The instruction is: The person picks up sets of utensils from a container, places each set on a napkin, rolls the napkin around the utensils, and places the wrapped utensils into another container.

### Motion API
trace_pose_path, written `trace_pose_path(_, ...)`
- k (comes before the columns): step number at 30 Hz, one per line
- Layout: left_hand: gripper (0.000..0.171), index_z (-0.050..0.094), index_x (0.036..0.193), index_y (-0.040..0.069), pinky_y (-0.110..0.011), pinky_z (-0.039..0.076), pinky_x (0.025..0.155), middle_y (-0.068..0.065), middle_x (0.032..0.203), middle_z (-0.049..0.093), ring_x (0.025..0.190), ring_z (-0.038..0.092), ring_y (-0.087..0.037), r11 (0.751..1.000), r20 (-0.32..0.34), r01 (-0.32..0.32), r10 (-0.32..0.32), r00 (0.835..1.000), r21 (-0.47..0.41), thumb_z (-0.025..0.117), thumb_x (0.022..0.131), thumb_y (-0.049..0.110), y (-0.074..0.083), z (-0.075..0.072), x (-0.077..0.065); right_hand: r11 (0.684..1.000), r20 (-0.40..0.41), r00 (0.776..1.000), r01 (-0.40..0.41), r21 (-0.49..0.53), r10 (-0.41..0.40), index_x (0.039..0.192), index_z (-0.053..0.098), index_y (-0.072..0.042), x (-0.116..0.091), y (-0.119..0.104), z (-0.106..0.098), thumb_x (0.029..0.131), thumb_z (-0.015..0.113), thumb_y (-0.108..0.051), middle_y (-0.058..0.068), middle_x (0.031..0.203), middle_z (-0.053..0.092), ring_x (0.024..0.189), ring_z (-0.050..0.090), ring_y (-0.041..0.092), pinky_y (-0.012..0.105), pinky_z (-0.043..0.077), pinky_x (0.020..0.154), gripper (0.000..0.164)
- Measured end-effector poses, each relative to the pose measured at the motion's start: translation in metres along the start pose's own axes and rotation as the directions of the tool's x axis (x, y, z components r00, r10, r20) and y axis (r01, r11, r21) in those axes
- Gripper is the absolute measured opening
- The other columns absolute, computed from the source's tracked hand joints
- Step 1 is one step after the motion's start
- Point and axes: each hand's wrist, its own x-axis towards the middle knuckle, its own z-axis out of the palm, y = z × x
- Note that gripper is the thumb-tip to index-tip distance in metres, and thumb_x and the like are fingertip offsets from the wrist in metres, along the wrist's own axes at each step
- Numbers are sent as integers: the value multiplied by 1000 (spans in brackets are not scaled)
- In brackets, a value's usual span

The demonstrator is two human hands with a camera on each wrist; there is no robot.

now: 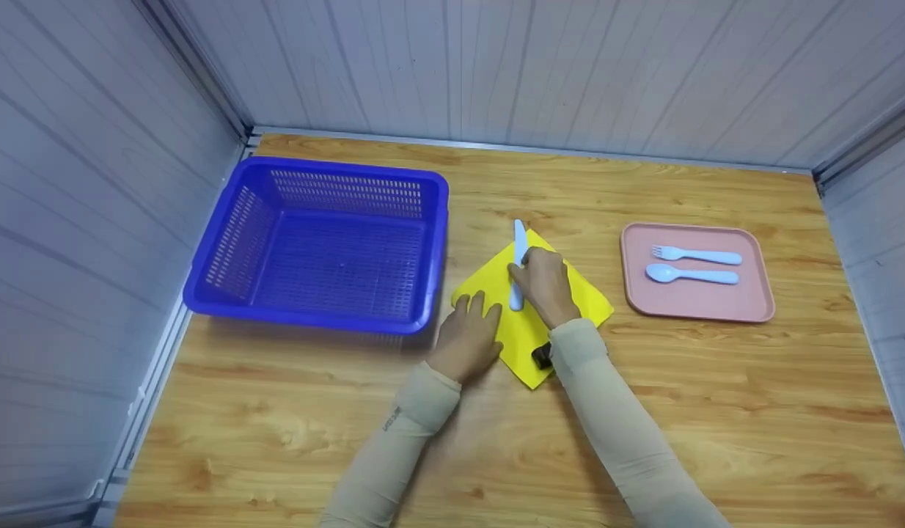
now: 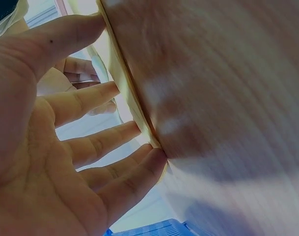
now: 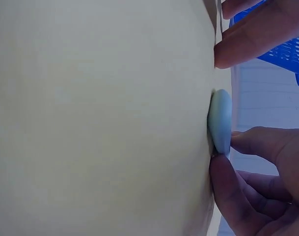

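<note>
A light blue plastic knife (image 1: 516, 297) lies along a yellow square cloth (image 1: 522, 341), its tip reaching past the cloth's upper edge. My right hand (image 1: 548, 282) pinches the knife near its middle. In the right wrist view the knife's handle end (image 3: 220, 120) lies against the cloth, thumb and finger at its side. My left hand (image 1: 465, 341) rests on the cloth's left edge, fingers spread. The left wrist view shows those fingertips (image 2: 129, 130) touching the cloth's edge on the wooden table.
A blue plastic basket (image 1: 317, 317) stands to the left. On the right, a pink tray (image 1: 694, 304) carries a light blue fork (image 1: 705, 257) and a spoon (image 1: 702, 276). Pale panel walls (image 1: 496, 73) border the wooden table (image 1: 790, 411).
</note>
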Motion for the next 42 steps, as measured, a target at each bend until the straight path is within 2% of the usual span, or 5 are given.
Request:
trace_pose_path(9,59,56,139,7,-47,53,92,-25,143,46,128,47,-43,1000,2,-22,22,1000,4,72,90,35,3,-2,4,1000,16,1000,-5,-18,5,96,71,5,2,5,-5,94,66,-21,10,82,67,65,61,17,27,50,55,27)
trace_pose_path(15,60,53,143,6,-50,47,101,-25,148,43,134,43,-43,1000,45,-13,13,999,-7,67,94,37,10,-15,10,1000,-13,1000,8,-2,-8,102,72,5,-1,7,-14,96,66,-24,11,85,68,68,62,19,29,51,58,30)
trace_pose_path(26,54,54,139,8,-43,52,96,-20,149,44,134,46,-34,985,-61,-157,161,985,65,60,98,42,55,-38,35,978,-78,977,194,-77,-200,113,70,3,-15,23,-79,97,67,-17,18,100,71,85,67,31,42,56,72,26)
trace_pose_path(35,56,52,143,8,-38,51,98,-18,148,45,135,46,-30,958,-50,-275,280,959,84,60,98,40,93,-29,51,894,-98,909,371,-251,-405,109,70,1,-20,88,-144,94,67,-9,19,103,69,85,67,36,50,56,69,18)
trace_pose_path(42,49,54,141,7,-34,48,102,-17,145,49,133,48,-29,916,-73,-382,393,917,121,55,100,35,126,-14,76,869,-22,932,328,-370,-361,110,70,1,-15,146,-179,90,69,-3,21,103,67,90,64,39,55,54,72,20)
